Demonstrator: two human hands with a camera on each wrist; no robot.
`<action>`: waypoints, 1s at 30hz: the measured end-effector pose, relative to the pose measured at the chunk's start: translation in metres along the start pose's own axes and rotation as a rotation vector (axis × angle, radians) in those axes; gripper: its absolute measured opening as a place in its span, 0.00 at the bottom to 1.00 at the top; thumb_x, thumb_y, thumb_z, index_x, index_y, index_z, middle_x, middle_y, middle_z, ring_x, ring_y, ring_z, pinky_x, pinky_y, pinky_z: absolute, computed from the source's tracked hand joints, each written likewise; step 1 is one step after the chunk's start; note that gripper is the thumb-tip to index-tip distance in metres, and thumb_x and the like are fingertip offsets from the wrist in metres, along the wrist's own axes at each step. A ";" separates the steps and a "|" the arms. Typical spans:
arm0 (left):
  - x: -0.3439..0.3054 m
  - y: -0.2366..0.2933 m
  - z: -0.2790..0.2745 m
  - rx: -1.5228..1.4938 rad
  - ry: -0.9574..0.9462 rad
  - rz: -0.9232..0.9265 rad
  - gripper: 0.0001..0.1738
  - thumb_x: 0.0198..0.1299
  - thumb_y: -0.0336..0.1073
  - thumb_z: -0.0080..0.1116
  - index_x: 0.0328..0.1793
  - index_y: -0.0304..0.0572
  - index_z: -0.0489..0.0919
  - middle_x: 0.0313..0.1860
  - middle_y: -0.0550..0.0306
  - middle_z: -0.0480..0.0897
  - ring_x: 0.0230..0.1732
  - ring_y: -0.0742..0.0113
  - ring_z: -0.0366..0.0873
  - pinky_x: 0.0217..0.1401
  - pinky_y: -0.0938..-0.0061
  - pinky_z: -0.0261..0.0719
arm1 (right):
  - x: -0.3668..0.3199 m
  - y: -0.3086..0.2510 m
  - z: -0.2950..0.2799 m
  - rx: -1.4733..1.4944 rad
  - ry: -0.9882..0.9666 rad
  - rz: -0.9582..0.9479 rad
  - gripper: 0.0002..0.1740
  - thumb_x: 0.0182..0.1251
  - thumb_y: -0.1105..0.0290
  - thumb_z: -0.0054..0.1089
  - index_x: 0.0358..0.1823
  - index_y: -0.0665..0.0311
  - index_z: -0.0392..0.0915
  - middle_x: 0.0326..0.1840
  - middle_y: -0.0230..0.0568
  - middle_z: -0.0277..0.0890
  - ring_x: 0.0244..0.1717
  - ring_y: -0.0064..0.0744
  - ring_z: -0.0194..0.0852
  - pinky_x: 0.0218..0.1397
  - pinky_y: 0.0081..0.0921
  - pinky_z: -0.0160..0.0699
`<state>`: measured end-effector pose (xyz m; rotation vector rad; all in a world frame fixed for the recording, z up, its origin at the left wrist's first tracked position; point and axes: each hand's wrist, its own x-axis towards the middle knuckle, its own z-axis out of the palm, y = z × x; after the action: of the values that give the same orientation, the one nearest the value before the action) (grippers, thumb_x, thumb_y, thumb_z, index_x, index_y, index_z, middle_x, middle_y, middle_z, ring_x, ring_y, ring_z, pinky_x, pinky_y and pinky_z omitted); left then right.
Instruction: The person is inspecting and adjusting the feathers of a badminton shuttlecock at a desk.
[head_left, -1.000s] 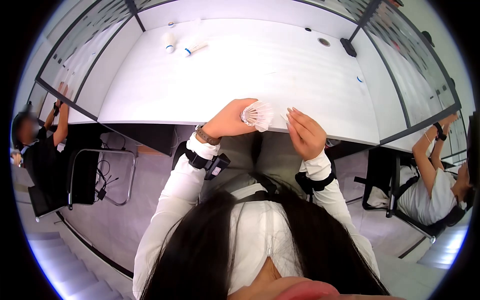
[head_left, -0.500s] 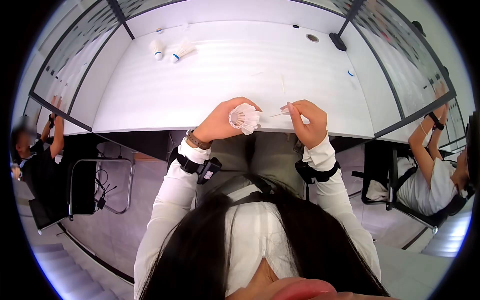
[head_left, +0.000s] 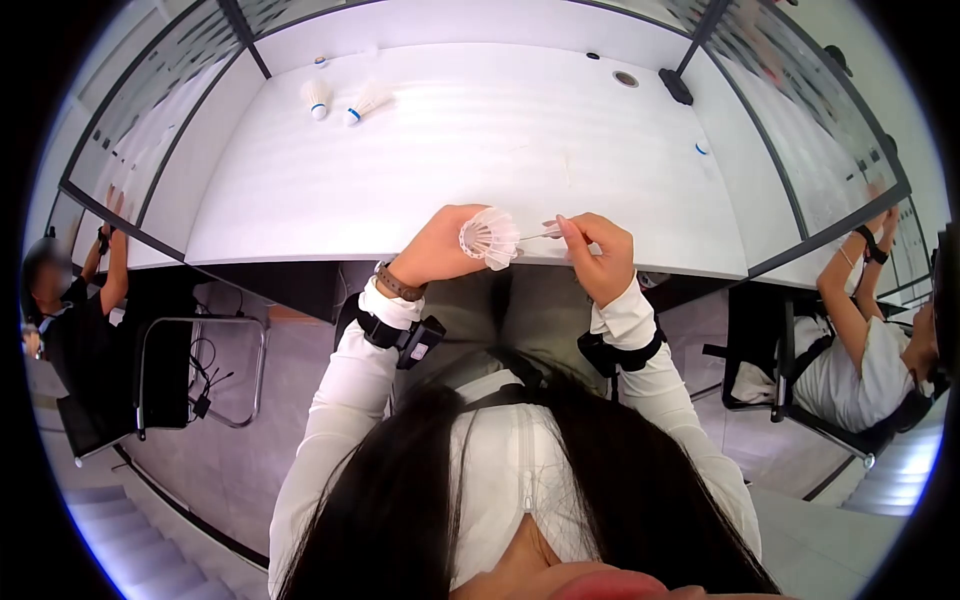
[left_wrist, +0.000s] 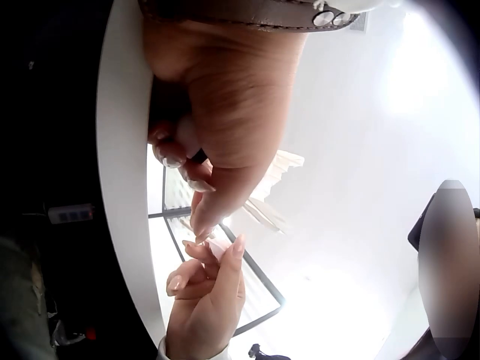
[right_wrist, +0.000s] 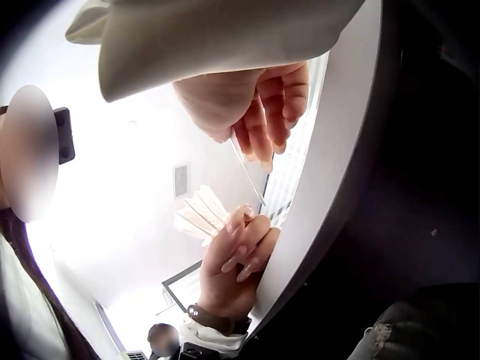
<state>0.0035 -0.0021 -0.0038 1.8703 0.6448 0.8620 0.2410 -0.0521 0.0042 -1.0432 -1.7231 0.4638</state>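
Note:
My left hand grips a white feather shuttlecock, with its open feather skirt facing up towards the head camera. In the left wrist view the feathers show past the thumb, and the fingers are curled round the base. My right hand pinches a single loose feather between thumb and forefinger. Its thin shaft points left, the tip right at the edge of the skirt. From the right wrist, the shaft slants down towards my left fingertips. Both hands are over the desk's front edge.
Two shuttlecocks with blue bands lie at the back left of the white desk, a small blue-banded piece behind them. Another blue-and-white piece is at right. A thin pale sliver lies ahead. Partitions enclose the desk.
My right hand has turned and moved left, bringing the feather's shaft up to the shuttlecock. My left hand keeps its grip on the shuttlecock. The head view has shifted slightly.

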 end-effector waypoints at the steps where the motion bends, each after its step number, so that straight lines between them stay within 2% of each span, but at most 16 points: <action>1: 0.000 0.005 0.001 0.026 0.015 0.005 0.12 0.50 0.31 0.73 0.40 0.38 0.82 0.32 0.61 0.84 0.35 0.74 0.80 0.44 0.77 0.78 | -0.001 0.002 0.001 0.006 0.005 0.008 0.07 0.69 0.73 0.60 0.37 0.69 0.84 0.24 0.39 0.79 0.20 0.25 0.68 0.26 0.22 0.64; 2: 0.001 0.007 0.002 0.052 0.032 0.010 0.12 0.50 0.31 0.74 0.37 0.38 0.81 0.28 0.63 0.83 0.33 0.77 0.79 0.42 0.78 0.78 | 0.000 0.003 0.001 0.011 0.009 0.015 0.08 0.70 0.73 0.60 0.38 0.69 0.85 0.25 0.39 0.79 0.20 0.24 0.67 0.26 0.21 0.64; 8: 0.002 0.003 0.004 0.049 0.090 0.065 0.13 0.51 0.32 0.75 0.38 0.38 0.82 0.31 0.62 0.83 0.36 0.77 0.79 0.44 0.78 0.77 | -0.004 0.001 -0.002 0.170 -0.068 0.211 0.12 0.74 0.68 0.56 0.43 0.69 0.86 0.26 0.37 0.81 0.19 0.18 0.66 0.24 0.17 0.65; 11: 0.000 -0.007 0.000 0.025 0.003 -0.005 0.18 0.50 0.34 0.71 0.48 0.38 0.83 0.39 0.55 0.86 0.40 0.68 0.83 0.47 0.73 0.79 | -0.004 0.004 0.002 0.255 -0.062 0.210 0.14 0.76 0.67 0.54 0.44 0.70 0.86 0.27 0.36 0.81 0.19 0.16 0.66 0.23 0.16 0.66; 14: -0.001 -0.007 0.000 -0.033 -0.019 -0.014 0.18 0.50 0.34 0.72 0.48 0.37 0.83 0.38 0.55 0.85 0.40 0.69 0.83 0.47 0.73 0.79 | -0.005 0.003 0.003 0.334 -0.056 0.281 0.16 0.76 0.65 0.53 0.46 0.71 0.85 0.27 0.37 0.81 0.20 0.15 0.66 0.24 0.15 0.67; 17: -0.001 -0.002 0.000 -0.002 0.008 -0.003 0.15 0.51 0.29 0.72 0.45 0.37 0.81 0.37 0.62 0.84 0.40 0.76 0.79 0.48 0.78 0.77 | -0.005 -0.001 0.003 0.354 -0.068 0.279 0.16 0.77 0.65 0.53 0.45 0.71 0.85 0.28 0.37 0.81 0.20 0.15 0.66 0.25 0.14 0.67; 23: 0.000 0.007 0.002 0.054 0.095 -0.010 0.18 0.50 0.31 0.75 0.45 0.39 0.80 0.36 0.64 0.83 0.41 0.77 0.79 0.47 0.78 0.76 | -0.007 0.001 0.005 0.372 -0.080 0.300 0.17 0.77 0.64 0.53 0.43 0.72 0.85 0.28 0.37 0.81 0.20 0.14 0.66 0.25 0.14 0.66; 26: 0.001 -0.001 0.008 -0.002 0.148 0.051 0.17 0.50 0.32 0.76 0.44 0.38 0.81 0.36 0.64 0.83 0.40 0.76 0.78 0.46 0.78 0.76 | -0.007 -0.001 0.003 0.386 -0.080 0.308 0.17 0.77 0.64 0.53 0.43 0.72 0.85 0.28 0.37 0.81 0.19 0.15 0.66 0.25 0.14 0.66; 30: 0.000 -0.004 0.001 0.069 0.037 0.033 0.16 0.52 0.33 0.74 0.44 0.37 0.82 0.36 0.61 0.85 0.39 0.75 0.79 0.46 0.76 0.77 | -0.006 0.002 0.004 0.370 -0.075 0.307 0.17 0.77 0.64 0.53 0.43 0.72 0.85 0.27 0.38 0.81 0.19 0.15 0.65 0.24 0.14 0.66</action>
<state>0.0043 -0.0012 -0.0080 1.9351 0.6755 0.9084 0.2392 -0.0552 -0.0022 -1.0273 -1.4694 0.9884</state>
